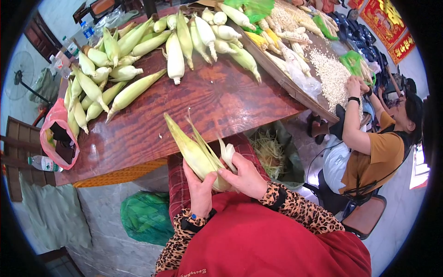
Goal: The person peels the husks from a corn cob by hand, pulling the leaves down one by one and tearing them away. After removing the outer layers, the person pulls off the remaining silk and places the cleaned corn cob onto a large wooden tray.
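Observation:
An ear of corn in pale green husk is held over my lap, at the table's near edge, its tip pointing up and away to the left. My left hand wraps round its lower part from the left side. On the other side my right hand is closed on a strip of husk that curls away from the ear, its thumb pressed near the base. One thin leaf stands off from the ear's tip. The kernels stay hidden beneath the husk.
Piles of unpeeled corn lie across the far side of the wooden table. At right, a tray holds loose kernels and cobs; a person works there. A bag of husks sits below; a pink bag hangs at left.

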Available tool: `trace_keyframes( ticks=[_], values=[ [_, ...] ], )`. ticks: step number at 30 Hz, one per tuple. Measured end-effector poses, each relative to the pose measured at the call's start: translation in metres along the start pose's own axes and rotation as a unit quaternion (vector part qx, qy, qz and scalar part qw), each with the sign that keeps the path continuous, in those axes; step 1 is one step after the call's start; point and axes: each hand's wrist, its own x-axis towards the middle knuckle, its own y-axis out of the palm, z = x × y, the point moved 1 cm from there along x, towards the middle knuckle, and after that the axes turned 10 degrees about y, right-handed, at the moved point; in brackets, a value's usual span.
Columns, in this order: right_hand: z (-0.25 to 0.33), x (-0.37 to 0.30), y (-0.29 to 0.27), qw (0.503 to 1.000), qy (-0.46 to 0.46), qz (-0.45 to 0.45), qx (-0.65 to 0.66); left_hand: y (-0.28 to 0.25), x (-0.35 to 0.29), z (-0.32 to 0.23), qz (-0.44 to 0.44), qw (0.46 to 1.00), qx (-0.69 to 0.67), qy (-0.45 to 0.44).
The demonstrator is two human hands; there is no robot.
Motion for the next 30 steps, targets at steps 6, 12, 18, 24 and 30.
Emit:
trace_keyframes(
  ticks=[6, 12, 18, 24, 30],
  values=[
    [0.002, 0.006, -0.004, 0.991, 0.105, 0.070, 0.046, -0.003, 0.000, 0.002, 0.019, 0.999, 0.036, 0.015],
    [-0.010, 0.007, 0.001, 0.969, 0.151, 0.058, 0.186, -0.004, 0.000, 0.004, 0.043, 0.997, 0.068, 0.012],
    [-0.020, 0.010, -0.005, 0.964, 0.154, 0.078, 0.202, -0.004, 0.001, 0.004, 0.030, 0.996, 0.078, 0.035],
    [-0.007, 0.009, 0.000, 0.986, 0.083, 0.043, 0.141, -0.005, 0.003, 0.004, 0.054, 0.990, 0.121, 0.049],
    [-0.014, 0.009, -0.004, 0.970, 0.129, 0.049, 0.200, -0.006, 0.002, 0.004, 0.060, 0.987, 0.136, 0.067]
  ],
)
